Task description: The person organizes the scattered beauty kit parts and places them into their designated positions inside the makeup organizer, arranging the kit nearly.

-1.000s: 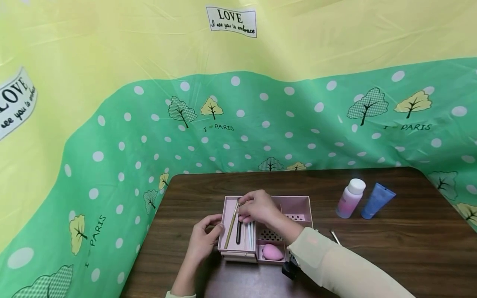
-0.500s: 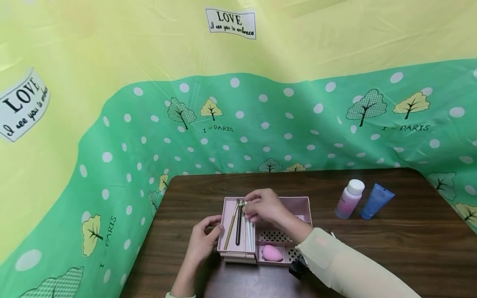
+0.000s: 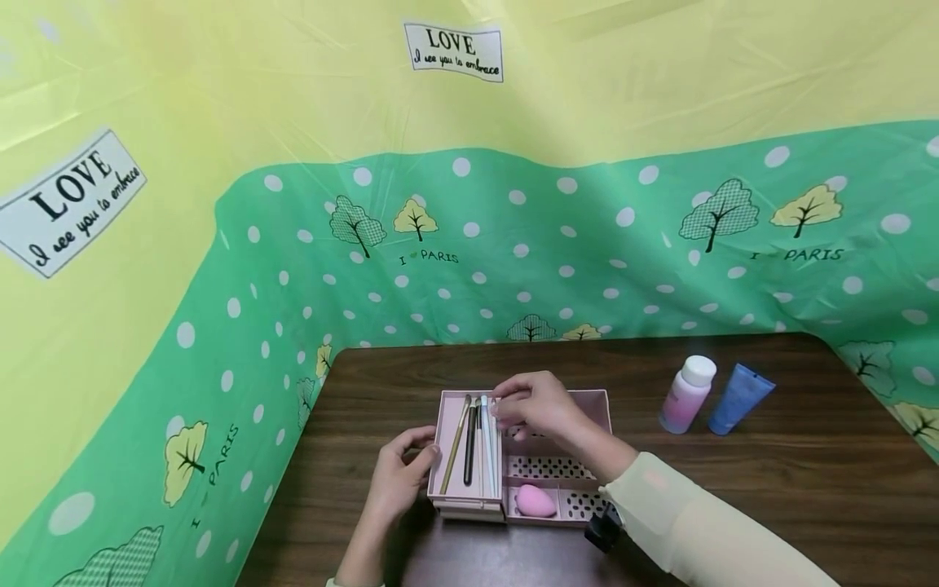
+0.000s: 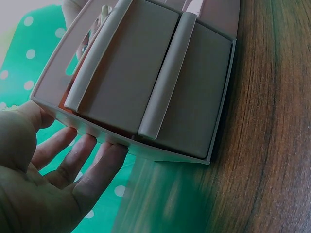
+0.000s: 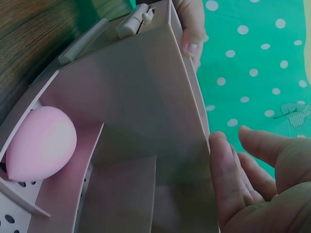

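A pink organizer (image 3: 469, 506) stands on the table, with a shallow top tray at its left. In that tray lie a gold-handled brush (image 3: 454, 448), a black-handled brush (image 3: 469, 452) and several thin white or pale sticks (image 3: 491, 456). My left hand (image 3: 399, 471) touches the organizer's left side; in the left wrist view its fingertips rest along the wall beside two drawers (image 4: 131, 68). My right hand (image 3: 541, 408) hovers at the tray's far right edge. In the right wrist view its fingers (image 5: 224, 165) are right at the rim, thumb apart, nothing visible between them.
A pink makeup sponge (image 3: 536, 500) sits in a front compartment of the organizer, beside a spotted-floor compartment (image 3: 583, 505). At the back right stand a pink-and-white bottle (image 3: 687, 395) and a blue tube (image 3: 741, 399). A patterned curtain (image 3: 528, 244) hangs behind the table (image 3: 778, 489).
My right hand has moved right, from over the black-handled brush to the tray's right edge, uncovering the tops of the brushes and sticks. The left hand stays at the organizer's side.
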Tool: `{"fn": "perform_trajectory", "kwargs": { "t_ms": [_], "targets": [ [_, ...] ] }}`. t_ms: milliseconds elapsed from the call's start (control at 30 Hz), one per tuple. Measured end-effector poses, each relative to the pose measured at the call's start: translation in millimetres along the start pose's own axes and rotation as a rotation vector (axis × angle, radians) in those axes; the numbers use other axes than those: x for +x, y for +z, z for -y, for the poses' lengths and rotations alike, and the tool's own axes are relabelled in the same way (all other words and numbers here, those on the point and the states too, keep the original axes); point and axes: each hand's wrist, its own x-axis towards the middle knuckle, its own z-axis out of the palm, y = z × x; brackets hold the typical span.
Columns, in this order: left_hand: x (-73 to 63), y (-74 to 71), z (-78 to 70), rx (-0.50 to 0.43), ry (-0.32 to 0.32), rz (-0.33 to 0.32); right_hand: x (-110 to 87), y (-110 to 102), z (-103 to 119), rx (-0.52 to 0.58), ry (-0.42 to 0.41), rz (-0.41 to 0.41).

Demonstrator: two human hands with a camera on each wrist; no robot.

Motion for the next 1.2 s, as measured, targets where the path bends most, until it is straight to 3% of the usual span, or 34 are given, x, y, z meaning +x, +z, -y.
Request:
{"fn": "perform_trajectory", "kwargs": {
  "t_ms": [700,1200],
  "targets": [
    [-5.4,2.0,-0.6,-0.002,0.008,-0.006,-23.2,-30.4,-12.5,-0.087,-0.102,-0.001],
    [-5.2,3.2,-0.3,0.001,0.003,-0.01,-36.0,-58.5,-22.6,-0.134,-0.088,-0.061]
  ]
}}
